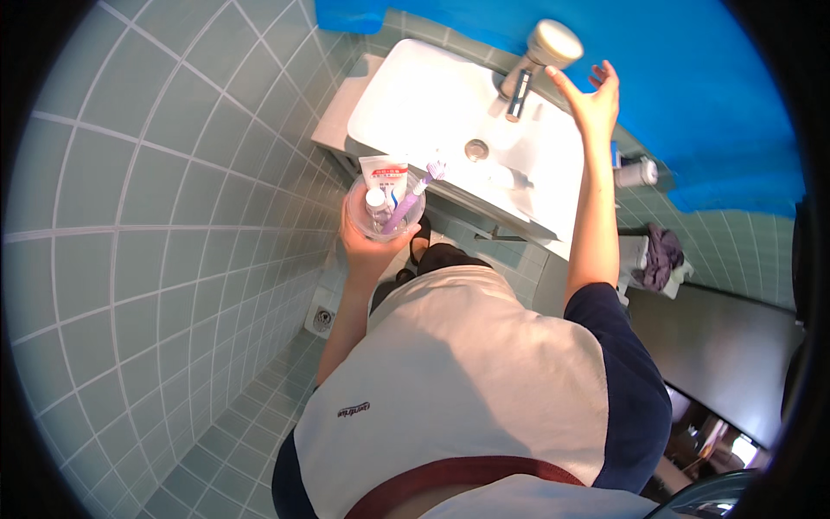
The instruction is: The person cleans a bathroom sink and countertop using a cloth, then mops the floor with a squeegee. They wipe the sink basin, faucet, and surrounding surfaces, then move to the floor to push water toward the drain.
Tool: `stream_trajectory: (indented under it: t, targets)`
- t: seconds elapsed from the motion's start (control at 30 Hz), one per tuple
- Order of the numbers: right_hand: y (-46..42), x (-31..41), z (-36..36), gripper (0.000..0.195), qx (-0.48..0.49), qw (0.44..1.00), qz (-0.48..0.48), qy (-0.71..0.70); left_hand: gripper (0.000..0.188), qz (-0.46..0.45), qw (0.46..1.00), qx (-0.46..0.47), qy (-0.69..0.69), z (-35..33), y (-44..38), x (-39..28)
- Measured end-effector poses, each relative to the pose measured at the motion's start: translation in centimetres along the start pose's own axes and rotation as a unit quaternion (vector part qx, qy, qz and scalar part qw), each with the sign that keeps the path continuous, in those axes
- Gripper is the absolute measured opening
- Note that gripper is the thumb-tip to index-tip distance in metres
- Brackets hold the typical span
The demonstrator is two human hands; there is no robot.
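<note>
A clear plastic cup (358, 217) rests in my left hand (371, 250), whose fingers wrap around it below the front left of the sink. Inside the cup stand a white tube (388, 172) with red printing, a small clear bottle with a white cap (375, 198) and a purple toothbrush (405, 211), bristle end up. My right hand (597, 104) is raised at the back right of the sink, thumb and fingers spread, with nothing in it. Just left of it are a metal faucet (519, 87) and a round, cream-topped container (557, 41).
The white sink basin (415, 97) has a round drain (476, 150). Green-grey tiles cover the left wall (175, 149). Blue material (681, 84) spans the back. A white bottle (639, 173) and a dark purple cloth (660, 256) are at the right. A floor drain (323, 318) lies lower left.
</note>
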State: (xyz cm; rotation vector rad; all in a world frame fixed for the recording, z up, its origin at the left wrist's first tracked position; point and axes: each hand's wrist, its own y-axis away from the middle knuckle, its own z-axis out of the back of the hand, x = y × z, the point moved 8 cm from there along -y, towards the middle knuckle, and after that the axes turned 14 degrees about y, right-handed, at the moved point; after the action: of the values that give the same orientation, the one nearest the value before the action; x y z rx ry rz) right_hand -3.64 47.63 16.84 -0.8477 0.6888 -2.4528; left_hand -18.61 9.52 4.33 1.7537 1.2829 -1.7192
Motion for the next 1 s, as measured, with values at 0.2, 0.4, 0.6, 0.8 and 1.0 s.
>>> stream_trajectory:
  t: [0.2,0.4,0.6,0.8,1.0]
  targets:
    - [-3.1,1.3,-3.5,0.105,0.045,0.997,-0.044,0.04,0.078,-0.03,0.995,-0.033,-0.084,2.4,-3.7,-0.1]
    - [-4.0,2.6,-4.6,0.1,0.041,0.997,-0.034,0.051,0.071,-0.003,0.994,-0.09,-0.063,4.4,-6.0,1.0]
    - [2.0,13.2,-9.9,0.081,0.204,0.969,0.06,-0.126,0.075,-0.02,0.965,-0.022,-0.262,5.5,-9.5,0.5]
    - [6.4,23.3,-23.7,0.078,0.336,0.913,0.216,-0.083,0.068,-0.091,0.983,-0.012,-0.159,7.4,-11.6,0.8]
    - [7.0,26.0,-32.6,0.076,0.433,0.84,0.276,0.173,0.073,-0.059,0.986,-0.018,-0.155,10.5,-10.5,1.4]
